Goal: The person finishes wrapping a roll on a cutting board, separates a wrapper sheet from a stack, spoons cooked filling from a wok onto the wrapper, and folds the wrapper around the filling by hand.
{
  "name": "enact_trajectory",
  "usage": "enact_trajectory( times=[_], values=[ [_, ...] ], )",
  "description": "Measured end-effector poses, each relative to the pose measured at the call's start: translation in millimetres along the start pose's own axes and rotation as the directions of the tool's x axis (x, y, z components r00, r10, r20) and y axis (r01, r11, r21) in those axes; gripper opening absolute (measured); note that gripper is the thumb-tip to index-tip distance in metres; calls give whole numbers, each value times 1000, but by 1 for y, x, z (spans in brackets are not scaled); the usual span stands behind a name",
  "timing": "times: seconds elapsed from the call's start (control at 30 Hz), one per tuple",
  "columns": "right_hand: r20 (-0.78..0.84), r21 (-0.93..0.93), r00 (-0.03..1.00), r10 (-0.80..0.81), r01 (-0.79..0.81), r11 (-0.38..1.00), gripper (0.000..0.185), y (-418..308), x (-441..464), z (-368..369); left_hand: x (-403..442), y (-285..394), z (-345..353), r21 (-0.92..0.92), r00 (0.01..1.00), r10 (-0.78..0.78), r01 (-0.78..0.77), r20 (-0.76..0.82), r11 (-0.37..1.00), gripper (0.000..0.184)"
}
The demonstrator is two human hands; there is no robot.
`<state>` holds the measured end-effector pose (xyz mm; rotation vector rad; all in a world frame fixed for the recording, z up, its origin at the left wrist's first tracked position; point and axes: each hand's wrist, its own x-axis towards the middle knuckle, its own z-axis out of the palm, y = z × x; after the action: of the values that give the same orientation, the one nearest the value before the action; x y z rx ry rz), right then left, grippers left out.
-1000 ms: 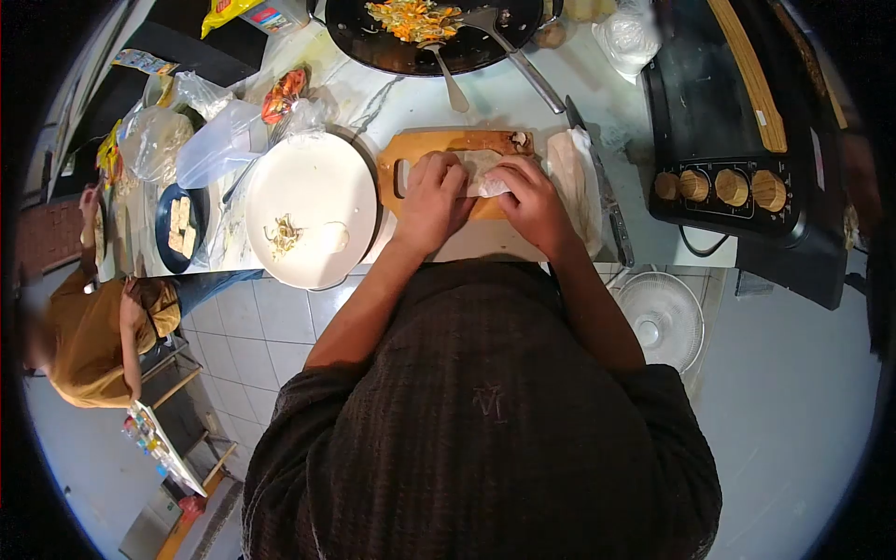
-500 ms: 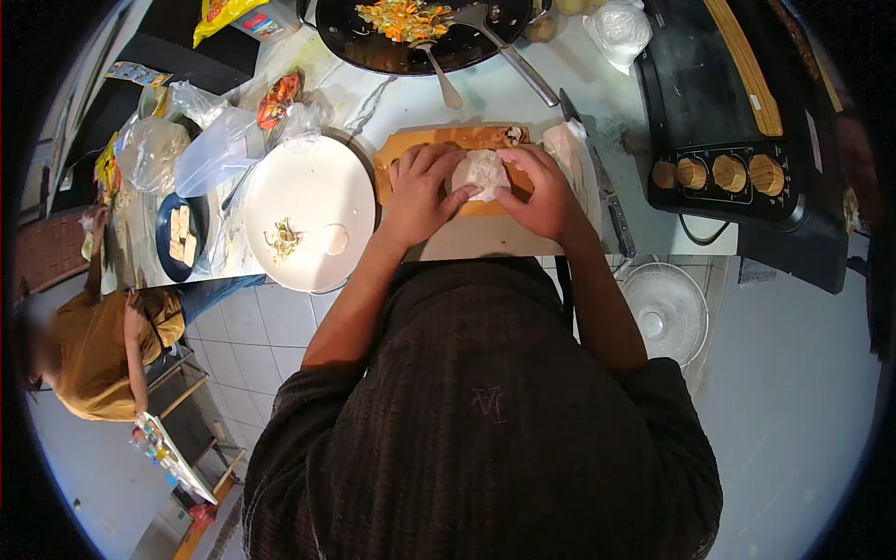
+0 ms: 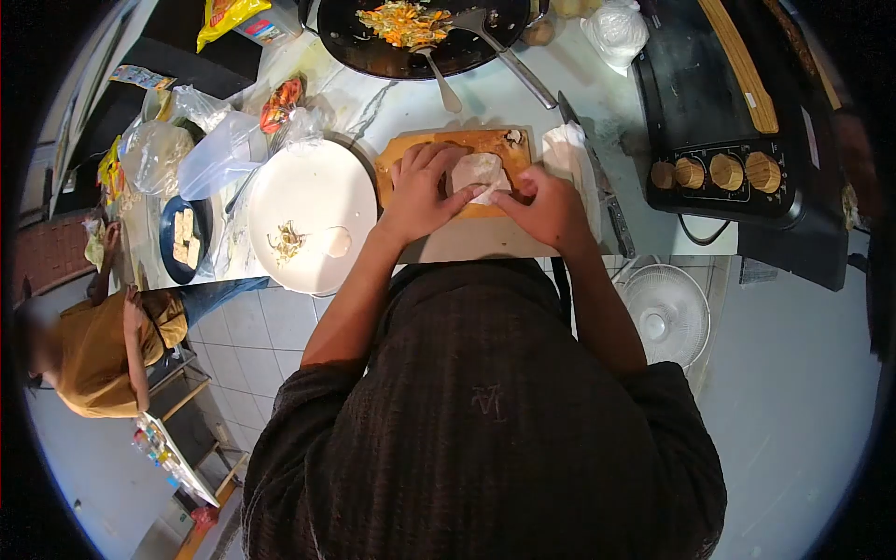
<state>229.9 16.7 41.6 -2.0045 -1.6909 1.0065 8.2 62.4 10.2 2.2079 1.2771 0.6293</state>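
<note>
A pale, thin spring roll wrapper [image 3: 478, 170], partly folded over, lies on the wooden cutting board [image 3: 467, 140]. My left hand [image 3: 422, 194] curves along its left side, with the thumb pressed on its lower edge. From the right, my right hand [image 3: 549, 210] pinches the lower right edge, its fingers curled in. Both thumbs nearly meet at the near edge. What lies inside the wrapper is hidden. Just right of the board sits a stack of pale wrappers [image 3: 564, 149], with a knife [image 3: 611, 201] beside it.
A white plate [image 3: 317, 182] with a few shreds stands left of the board. Behind are a wok [image 3: 373, 56] of shredded vegetables, a spatula [image 3: 509, 56] and a spoon [image 3: 441, 84]. A stove [image 3: 728, 121] is at right. Another person [image 3: 93, 350] is at far left.
My right hand has drawn back from the wrapper's right side to its lower corner, fingers curling in. The wrapper's near edge now shows more. My left hand stays nearly still.
</note>
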Motion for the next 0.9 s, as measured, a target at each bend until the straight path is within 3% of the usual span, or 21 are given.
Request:
enact_trajectory(
  times=[0.13, 0.2, 0.23, 0.3, 0.4, 0.5, 0.6, 0.9],
  values=[
    [-71, -1, 997, 24, -24, 1000, 44, 5, -1, 15, 3, -4, 0, 33, 998, 16, -18, 60, 999, 60],
    [-46, 176, 997, 57, -48, 983, 47, 7, 1, 21, 4, -3, 0, 41, 995, 15, -19, 94, 999, 62],
    [-49, 179, 997, 63, -53, 982, 47, 12, 4, 27, 4, -4, 0, 52, 995, -4, -1, 102, 999, 64],
    [-58, 408, 996, 67, -37, 912, 45, 21, 9, 38, 5, -3, 1, 62, 993, -17, 10, 114, 998, 67],
    [-130, 493, 982, 136, -55, 868, 40, 22, 12, 49, 3, -2, 2, 73, 993, -33, 25, 113, 997, 69],
    [5, 493, 992, 128, -114, 863, 37, 17, 14, 47, 1, -1, 4, 80, 997, -22, 15, 80, 997, 68],
    [25, 479, 992, 123, -120, 870, 44, 10, 14, 48, -2, 1, 6, 66, 999, -15, 12, 42, 998, 65],
    [-89, 357, 993, 77, -40, 933, 40, -8, 12, 49, -7, -3, 10, 2, 999, 6, -6, -36, 1000, 57]
  ],
)
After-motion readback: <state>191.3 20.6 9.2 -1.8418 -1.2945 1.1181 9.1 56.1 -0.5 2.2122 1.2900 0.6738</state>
